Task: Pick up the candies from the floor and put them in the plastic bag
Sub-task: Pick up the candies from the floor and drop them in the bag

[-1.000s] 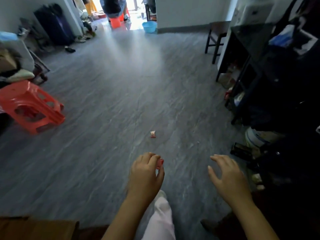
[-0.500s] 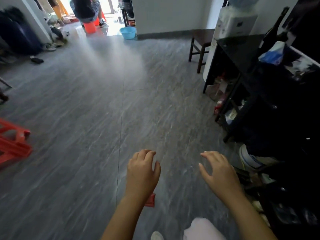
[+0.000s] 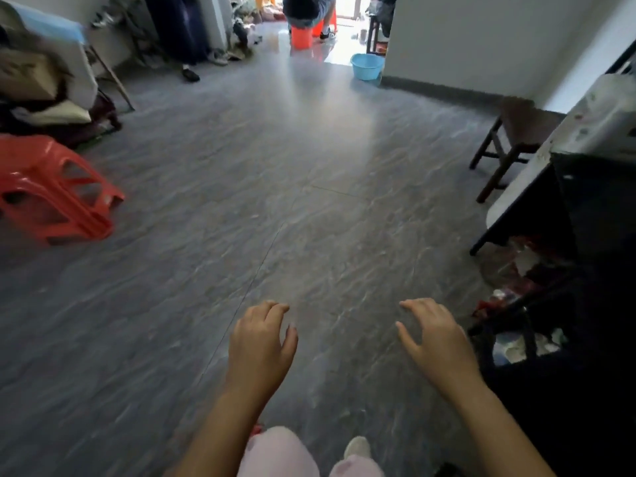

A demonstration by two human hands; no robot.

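My left hand (image 3: 261, 346) hovers over the grey floor (image 3: 309, 208) with its back to the camera. Its fingers are curled downward and its palm is hidden, so I cannot tell whether it holds a candy. My right hand (image 3: 437, 342) floats beside it with fingers spread and relaxed, holding nothing. A small red scrap (image 3: 256, 429), possibly a candy, shows between my left forearm and my pink-clad knee (image 3: 278, 452). No plastic bag is in view.
A red plastic stool (image 3: 55, 194) lies tipped at the left. Dark shelving with clutter (image 3: 564, 270) lines the right, with a brown wooden stool (image 3: 512, 139) behind it. A blue basin (image 3: 367, 66) and a seated person on an orange stool (image 3: 302, 36) are far ahead.
The view has swung and lifted. The white-red candy seen on the floor a second ago is out of sight. The red wrapper at my left fingertips no longer shows.
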